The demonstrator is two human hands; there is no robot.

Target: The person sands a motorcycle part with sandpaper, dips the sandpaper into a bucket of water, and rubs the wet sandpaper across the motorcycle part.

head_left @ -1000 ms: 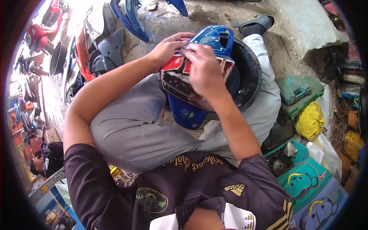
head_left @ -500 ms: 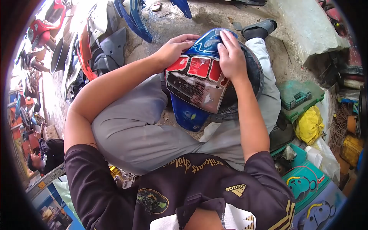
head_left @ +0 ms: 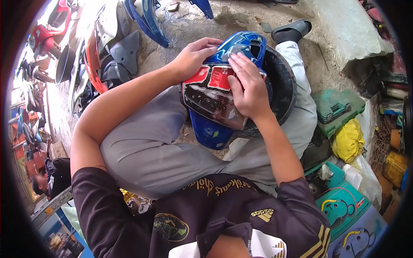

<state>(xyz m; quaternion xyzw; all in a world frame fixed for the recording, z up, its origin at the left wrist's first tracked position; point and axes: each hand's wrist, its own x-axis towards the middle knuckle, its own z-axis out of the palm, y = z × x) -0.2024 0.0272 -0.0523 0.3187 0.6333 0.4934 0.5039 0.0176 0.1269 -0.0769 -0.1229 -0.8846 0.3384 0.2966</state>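
A painted plastic motorcycle fairing panel, blue at its upper part with red blocks and a dark mesh pattern below, rests tilted between my legs. Its blue lower end points toward me. My left hand holds the panel's upper left edge, fingers curled over the blue part. On the panel's right side lies my right hand, its fingers stretched flat over the blue and red surface. Whether anything thin is under those fingers is hidden. Partly beneath the panel stands a round black basin.
Blue plastic parts lie on the concrete floor ahead. Grey and orange panels lean at the left. To the right are a green tool case, a yellow bag and a teal box. A person is at far left.
My right hand has slid down and left across the panel, uncovering its blue right end. The panel has shifted slightly left, showing more of the basin. My left hand keeps its hold.
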